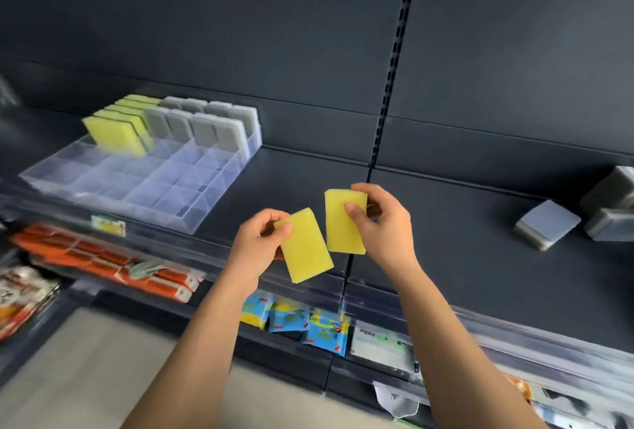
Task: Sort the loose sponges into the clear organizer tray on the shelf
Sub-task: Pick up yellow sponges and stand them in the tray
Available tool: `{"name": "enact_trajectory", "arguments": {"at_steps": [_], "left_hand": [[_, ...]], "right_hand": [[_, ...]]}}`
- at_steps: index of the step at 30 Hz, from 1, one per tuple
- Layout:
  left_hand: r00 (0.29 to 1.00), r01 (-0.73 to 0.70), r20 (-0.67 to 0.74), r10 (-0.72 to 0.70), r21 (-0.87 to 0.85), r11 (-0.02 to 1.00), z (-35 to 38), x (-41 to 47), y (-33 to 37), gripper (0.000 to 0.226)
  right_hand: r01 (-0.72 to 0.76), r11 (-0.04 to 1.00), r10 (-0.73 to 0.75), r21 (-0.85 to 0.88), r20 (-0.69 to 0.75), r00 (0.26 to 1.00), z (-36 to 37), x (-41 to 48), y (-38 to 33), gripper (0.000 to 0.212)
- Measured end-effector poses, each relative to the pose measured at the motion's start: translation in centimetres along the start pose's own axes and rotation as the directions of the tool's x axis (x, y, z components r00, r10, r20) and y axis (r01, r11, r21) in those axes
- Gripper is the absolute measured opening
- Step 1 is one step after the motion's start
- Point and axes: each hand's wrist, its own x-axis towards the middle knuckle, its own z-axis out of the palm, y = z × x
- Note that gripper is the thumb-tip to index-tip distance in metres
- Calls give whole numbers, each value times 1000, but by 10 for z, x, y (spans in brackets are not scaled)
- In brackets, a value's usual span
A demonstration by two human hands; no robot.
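Note:
My left hand [259, 245] pinches a yellow sponge [307, 252] by its upper left corner, above the shelf's front edge. Just to its right, my right hand [380, 222] pinches a second yellow sponge [343, 222] along its right side. Both sponges are held upright, close together but apart. The clear organizer tray [113, 188] sits on the dark shelf to the left. Its back rows hold several yellow sponges [118, 130] and several grey sponges [209, 123] standing on edge. The front compartments hold nothing. Loose grey sponges [549, 222] lie on the shelf at the far right.
The dark shelf [446, 240] runs across the view, with a slotted upright post [391, 85] on the back wall. Below it, a lower shelf carries orange packets [103, 260] on the left and blue packets [308, 322] in the middle. Pale floor [85, 377] shows at bottom left.

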Motion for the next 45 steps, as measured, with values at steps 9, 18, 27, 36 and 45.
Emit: {"name": "enact_trajectory", "arguments": {"at_steps": [9,18,27,36,45], "left_hand": [[997,-11,-81,11,0,1000,-149,5,-9,10],[989,-45,-136,50,39,998,-261,28,-9,12],[976,-64,-208,65,9,998,-343,83,-4,11],[975,-93,-199,101,49,994,-413,168,4,8],[980,-78,-179,90,70,994,-458,227,2,12]], "right_hand": [[50,997,-54,65,60,997,134,-13,-79,25],[67,991,-77,115,89,993,237,-13,-138,24],[118,987,-131,109,118,984,323,32,-178,28],[156,978,-174,135,130,976,410,102,-202,33],[119,989,-133,87,168,977,463,150,-210,32]]}}
